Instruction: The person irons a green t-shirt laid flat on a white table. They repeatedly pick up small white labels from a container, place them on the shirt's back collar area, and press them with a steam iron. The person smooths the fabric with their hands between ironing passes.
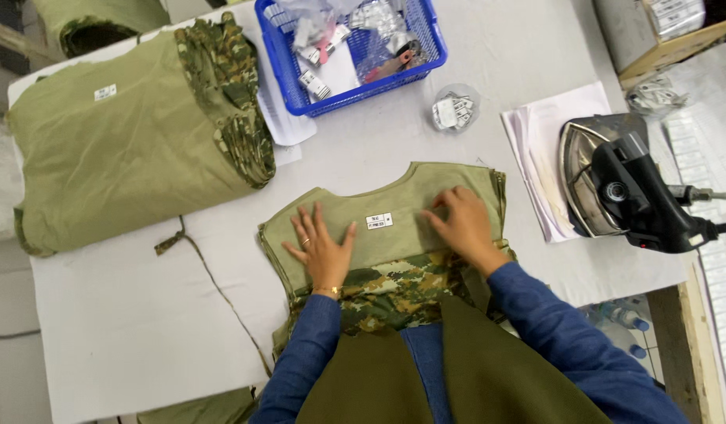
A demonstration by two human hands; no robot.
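White-covered bench (143, 330): left hand (324, 250) and right hand (463, 224) press flat, grasping nothing, on olive-and-camouflage folded garment (394, 235); risk: black-handled iron (614, 188) right of right hand could scorch a straying sleeve.

Garment piece (394, 235): olive-green fabric panel with a camouflage-print section along its near edge, at 6 o'clock; the plain olive part lies toward 12 o'clock. Laid flat on the white table, neckline curve cut into the far edge, sides folded inward, giving a stacked edge at 3 and 9 o'clock. Small white rectangular label (379, 221) at the centre of the olive area. Surface smooth, slight creases at 2 o'clock. Position: centre of table, just before the person, near edge overhanging toward the body.
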